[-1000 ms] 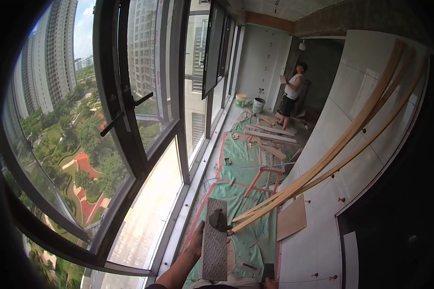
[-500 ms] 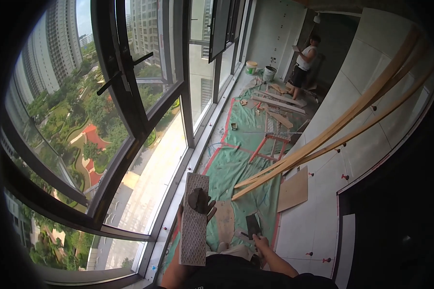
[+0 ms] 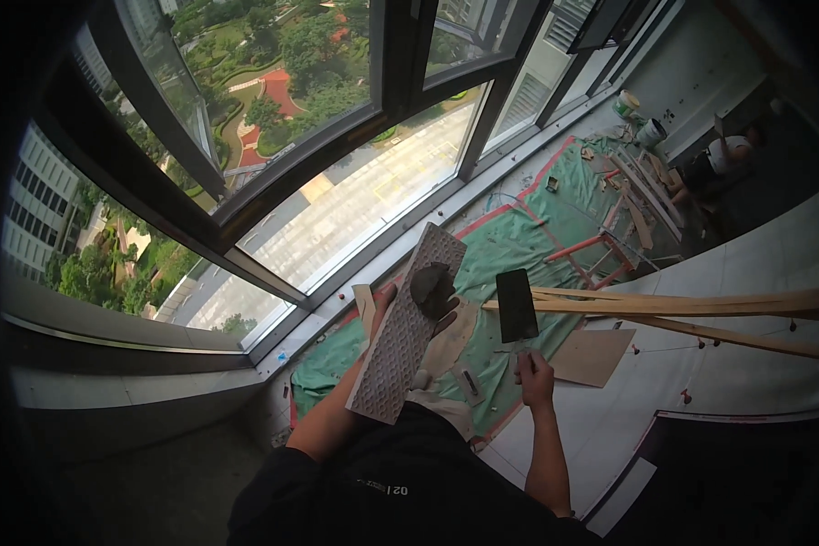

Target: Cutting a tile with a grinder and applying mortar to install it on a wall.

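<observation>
My left hand (image 3: 449,315) holds a long, narrow tile (image 3: 400,344) from beneath, its fingers showing past the right edge. The tile's grey, bumpy back faces up, and it lies slanted across my left forearm. On the upper half of that back sits a dark lump of mortar (image 3: 430,288). My right hand (image 3: 535,376) is closed around the handle of a trowel (image 3: 517,309). Its dark rectangular blade points up and away, to the right of the tile and apart from it.
Tall windows (image 3: 382,109) run along the left above a sill. A green sheet (image 3: 491,250) covers part of the floor. Long wooden strips (image 3: 682,305) reach in from the right over a brown board (image 3: 594,357). Farther off are a red-legged stand (image 3: 601,259), buckets (image 3: 651,134) and another person (image 3: 723,159).
The whole view has turned, so the room now appears tilted. My right hand has raised the trowel, its blade now in plain sight. The tile slants more, with the mortar still on it.
</observation>
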The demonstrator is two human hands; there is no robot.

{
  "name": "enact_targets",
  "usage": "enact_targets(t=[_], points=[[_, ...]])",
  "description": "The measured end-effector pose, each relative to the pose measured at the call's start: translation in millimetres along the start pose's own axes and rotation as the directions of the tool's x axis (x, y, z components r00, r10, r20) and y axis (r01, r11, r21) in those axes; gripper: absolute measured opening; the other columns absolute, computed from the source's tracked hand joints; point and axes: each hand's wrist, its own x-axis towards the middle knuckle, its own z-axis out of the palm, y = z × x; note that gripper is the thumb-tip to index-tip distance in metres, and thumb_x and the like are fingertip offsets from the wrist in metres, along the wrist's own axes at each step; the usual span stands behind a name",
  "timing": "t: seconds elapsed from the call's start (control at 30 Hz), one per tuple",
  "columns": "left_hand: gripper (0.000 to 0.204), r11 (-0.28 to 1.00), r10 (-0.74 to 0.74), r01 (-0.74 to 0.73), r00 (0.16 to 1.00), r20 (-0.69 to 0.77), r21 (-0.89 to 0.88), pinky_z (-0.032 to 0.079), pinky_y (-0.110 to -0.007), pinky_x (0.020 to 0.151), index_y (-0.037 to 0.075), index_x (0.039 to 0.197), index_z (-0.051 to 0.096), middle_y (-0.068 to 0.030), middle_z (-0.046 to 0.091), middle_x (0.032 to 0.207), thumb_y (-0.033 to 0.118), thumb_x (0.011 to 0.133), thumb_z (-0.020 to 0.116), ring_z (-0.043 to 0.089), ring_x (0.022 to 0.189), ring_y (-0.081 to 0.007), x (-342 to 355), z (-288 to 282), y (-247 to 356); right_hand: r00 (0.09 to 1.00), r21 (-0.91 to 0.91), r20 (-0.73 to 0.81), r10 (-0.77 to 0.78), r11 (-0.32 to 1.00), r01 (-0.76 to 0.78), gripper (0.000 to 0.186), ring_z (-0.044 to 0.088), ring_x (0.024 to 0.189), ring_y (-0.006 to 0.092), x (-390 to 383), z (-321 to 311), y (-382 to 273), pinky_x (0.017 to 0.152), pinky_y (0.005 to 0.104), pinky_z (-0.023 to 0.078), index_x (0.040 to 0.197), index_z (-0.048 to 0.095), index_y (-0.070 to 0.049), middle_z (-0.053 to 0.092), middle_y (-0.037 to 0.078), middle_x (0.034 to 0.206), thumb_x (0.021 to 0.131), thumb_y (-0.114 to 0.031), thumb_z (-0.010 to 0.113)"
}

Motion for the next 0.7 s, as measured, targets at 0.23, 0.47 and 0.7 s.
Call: enact_targets(t=[0.23,0.47,0.7], points=[[0.081,0.998,-0.065,0.061,0.986,0.156,0.032,0.032,-0.062,0.136,0.007,0.174,0.039,-0.0195,0.046,0.175,0.063,0.115,0.044,0.049,0.158,-0.0419,-3,18,6,0.753,-0.625,0.258,-0.605,0.49,0.608,0.03,0.076,0.078,0.0322,-33,-52,-188,0.069,0.0423,0.059,0.116,0.077,-0.004,0.075,0.013,0.09,0.099,-0.028,0.085],[0.073,0.979,-0.151,0.167,0.98,0.132,-0.119,0.03,-0.062,0.137,0.008,0.173,0.042,-0.0189,0.051,0.171,0.055,0.118,0.043,0.051,0.157,-0.0403,-34,14,38,0.551,-0.665,0.571,-0.609,0.051,0.745,0.035,0.074,0.072,0.0285,-48,3,-257,0.064,0.0431,0.058,0.115,0.079,-0.01,0.075,0.007,0.085,0.09,-0.031,0.091],[0.072,0.972,-0.181,0.207,0.963,0.202,-0.114,0.029,-0.064,0.137,0.011,0.174,0.041,-0.0188,0.051,0.172,0.055,0.117,0.042,0.048,0.158,-0.0456,-58,-4,81,0.567,-0.711,0.536,-0.625,0.027,0.703,0.03,0.076,0.077,0.0314,-32,65,-256,0.066,0.0443,0.059,0.117,0.079,-0.01,0.075,0.01,0.091,0.096,-0.031,0.086]])
